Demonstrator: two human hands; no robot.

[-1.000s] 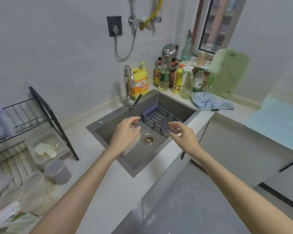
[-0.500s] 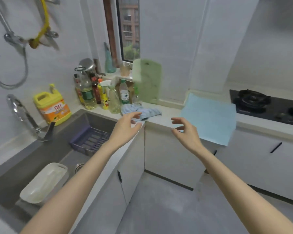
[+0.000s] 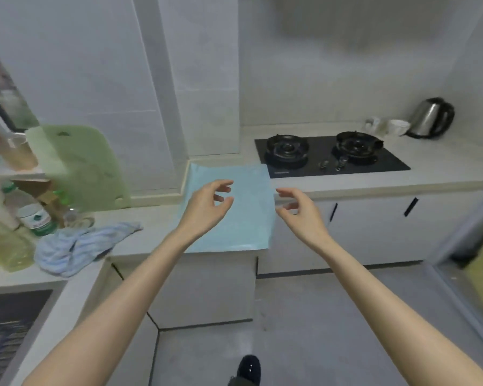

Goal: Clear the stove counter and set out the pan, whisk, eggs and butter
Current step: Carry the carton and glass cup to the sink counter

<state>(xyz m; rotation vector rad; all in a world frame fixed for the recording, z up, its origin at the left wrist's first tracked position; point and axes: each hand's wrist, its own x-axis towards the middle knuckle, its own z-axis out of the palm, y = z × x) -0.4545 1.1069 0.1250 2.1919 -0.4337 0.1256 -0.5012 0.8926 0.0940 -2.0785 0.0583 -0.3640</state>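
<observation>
Both empty, fingers loosely curled. Left hand point(image 3: 207, 207) hangs over the blue mat point(image 3: 248, 232), right hand point(image 3: 301, 213) at its right edge. Stove counter point(image 3: 441, 160) lies ahead-right, nearer my right hand; its long axis runs left-right.

Bare forearms point(image 3: 129, 296), glossy black shoe point(image 3: 250, 367)

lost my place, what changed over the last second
The head turned right: the dark grey sink slid to the lower-left edge, and the black two-burner gas hob and steel kettle came into view. The left hand and right hand moved from above the sink toward the light blue sheet. Both stay empty, fingers loosely curled; the crumpled blue cloth has not moved.
</observation>
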